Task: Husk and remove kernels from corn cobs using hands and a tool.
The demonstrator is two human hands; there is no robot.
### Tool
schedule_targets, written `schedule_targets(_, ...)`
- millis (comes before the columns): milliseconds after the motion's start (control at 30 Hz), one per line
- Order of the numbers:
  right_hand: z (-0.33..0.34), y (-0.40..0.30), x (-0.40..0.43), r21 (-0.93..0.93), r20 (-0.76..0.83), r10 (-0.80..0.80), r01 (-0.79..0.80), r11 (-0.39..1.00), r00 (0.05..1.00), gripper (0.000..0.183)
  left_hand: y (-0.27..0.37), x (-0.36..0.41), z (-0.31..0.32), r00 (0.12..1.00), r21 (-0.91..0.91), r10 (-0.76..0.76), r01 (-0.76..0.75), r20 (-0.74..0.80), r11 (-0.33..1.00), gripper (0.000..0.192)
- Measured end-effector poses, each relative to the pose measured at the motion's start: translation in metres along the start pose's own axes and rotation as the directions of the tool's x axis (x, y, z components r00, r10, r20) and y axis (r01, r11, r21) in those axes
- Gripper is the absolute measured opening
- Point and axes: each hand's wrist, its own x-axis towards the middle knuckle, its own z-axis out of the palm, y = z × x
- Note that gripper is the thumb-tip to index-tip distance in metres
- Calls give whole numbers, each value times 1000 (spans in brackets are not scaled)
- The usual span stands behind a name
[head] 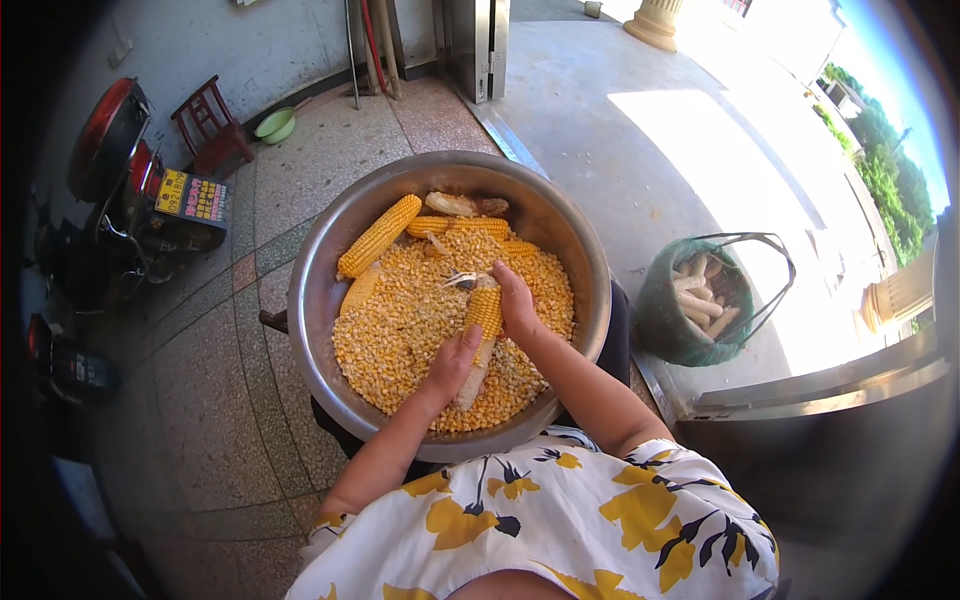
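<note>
A large round metal basin (592, 300) holds a thick layer of loose yellow corn kernels (397, 337). Above the kernels, both hands grip one partly shelled ear of corn (484, 307), tilted, with kernels on its upper part and bare cob below. My left hand (452, 364) wraps its lower left side. My right hand (516, 300) holds it near the top right, by some pale husk strands (461, 279). Unshelled ears, one a full yellow corn ear (379, 236), lie at the basin's far left and far side, beside a partly husked ear (457, 204).
To the right, a green mesh-covered basket (660, 322) with a handle holds bare cobs (701, 300). A metal door track (517, 146) crosses the floor. At left are a motorcycle (112, 187), a small red chair (217, 142) and a green plastic bowl (276, 126).
</note>
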Motion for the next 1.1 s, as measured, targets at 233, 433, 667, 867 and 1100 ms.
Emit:
schedule_targets(233,-8,9,10,-24,47,-186,187,982,981,39,21,-6,-7,930,-454,-41,217,366,864,55)
schedule_targets(433,19,-5,-10,138,-1,112,-111,984,994,43,-39,29,-5,796,517,594,-463,-114,720,52)
schedule_targets(667,-6,12,5,-188,3,-420,413,891,907,38,8,4,-15,868,-516,45,252,494,819,57)
schedule_targets(867,30,-19,-25,148,-61,125,-114,982,990,36,-28,19,6,888,299,429,-370,-162,879,53)
schedule_targets(1100,1,19,7,-157,-43,-343,333,930,938,40,-2,0,6,988,-259,154,-147,9,955,44)
